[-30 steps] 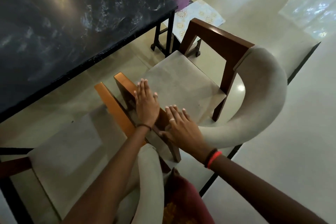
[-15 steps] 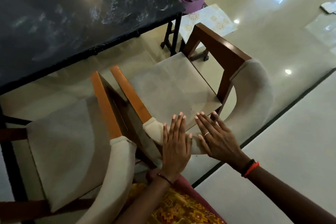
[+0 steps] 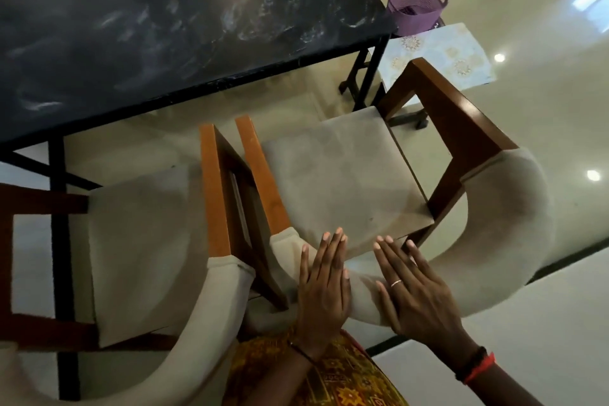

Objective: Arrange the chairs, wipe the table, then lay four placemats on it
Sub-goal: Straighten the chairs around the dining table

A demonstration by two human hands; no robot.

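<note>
Both hands have slid from the armrest to the padded backrest, left hand point(image 3: 324, 283) and right hand point(image 3: 417, 290) lying flat, grip spread, pushing the right chair point(image 3: 342, 175) toward the dark surface point(image 3: 164, 26) beside its neighbour chair point(image 3: 138, 241).

I'm pressing my left hand point(image 3: 324, 287) and right hand point(image 3: 417, 290) flat, fingers extended, on the curved beige padded backrest of the right wooden armchair point(image 3: 346, 188). A second matching wooden armchair point(image 3: 138, 241) is standing just beside it, both facing the black marble-top table point(image 3: 148, 20). A purple plastic basket point(image 3: 416, 6) and patterned placemats point(image 3: 438, 56) are sitting beyond the table corner.
</note>
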